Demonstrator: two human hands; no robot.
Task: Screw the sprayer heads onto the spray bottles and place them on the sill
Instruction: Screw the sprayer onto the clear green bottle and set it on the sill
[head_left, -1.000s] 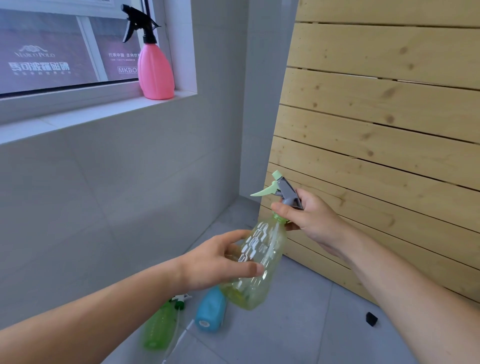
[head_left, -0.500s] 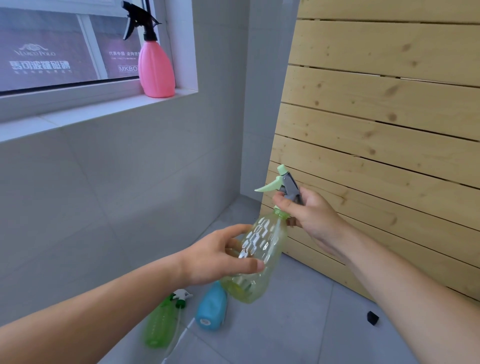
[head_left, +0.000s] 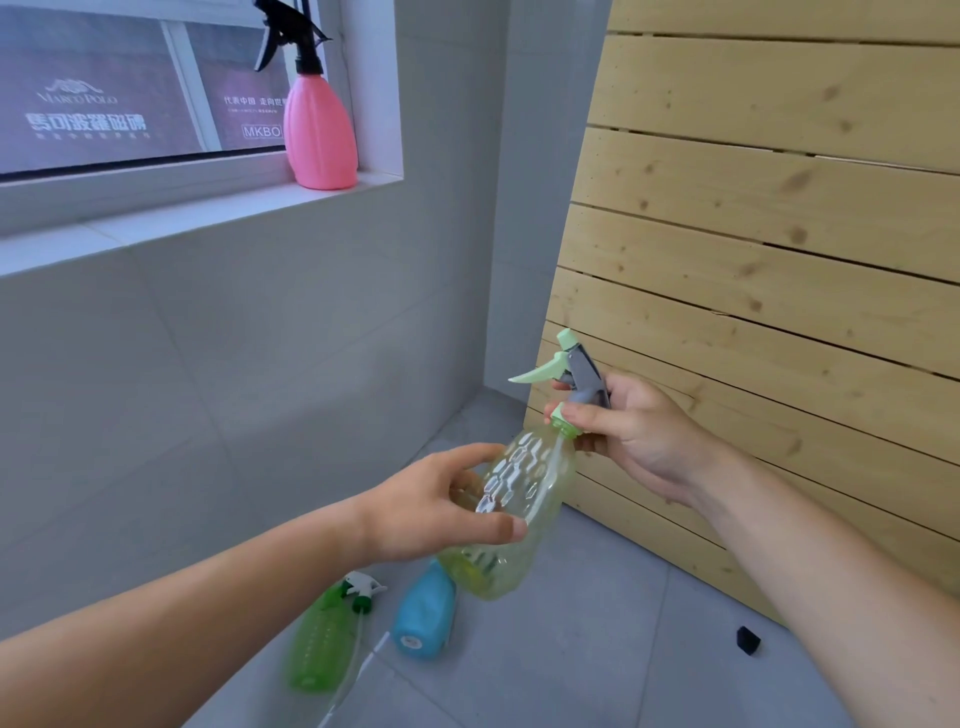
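Note:
A clear yellow-green spray bottle (head_left: 524, 499) is held tilted in mid-air. My left hand (head_left: 441, 506) grips its body. My right hand (head_left: 631, 431) pinches the green collar of its grey and green sprayer head (head_left: 574, 371), which sits on the neck. A pink bottle (head_left: 319, 132) with a black sprayer head stands upright at the right end of the white sill (head_left: 171, 221). On the floor lie a green bottle (head_left: 322, 642), a white and green sprayer head (head_left: 363, 590) with its tube beside it, and a blue bottle (head_left: 423, 613).
A slatted wooden panel (head_left: 779, 234) leans against the wall on the right. A small black piece (head_left: 748, 640) lies on the grey floor tiles near its foot. A grey tiled wall runs below the window.
Both hands and the yellow-green bottle have risen a little. The sprayer head's trigger has turned slightly while my right hand stays on the collar.

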